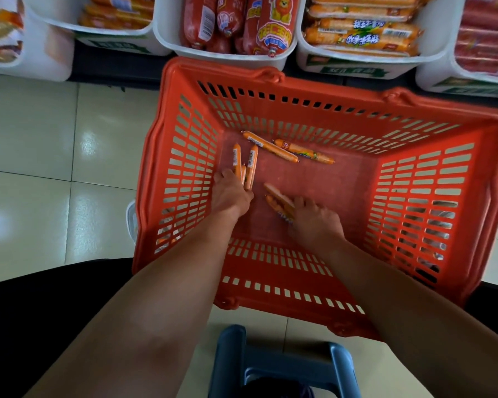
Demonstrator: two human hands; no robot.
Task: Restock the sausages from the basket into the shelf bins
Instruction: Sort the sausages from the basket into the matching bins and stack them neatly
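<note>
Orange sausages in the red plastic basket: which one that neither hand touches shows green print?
The orange sausage lying farthest right; the untouched orange sausage beside it shows only a white barcode label.

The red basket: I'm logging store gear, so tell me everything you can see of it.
The basket is orange-red plastic, rectangular, with slotted walls, a solid bottom and a thick rim. It sits upright over the tiled floor before white shelf bins. A few thin orange sausages lie on its bottom; the left hand and right hand reach inside, each gripping some.
</note>
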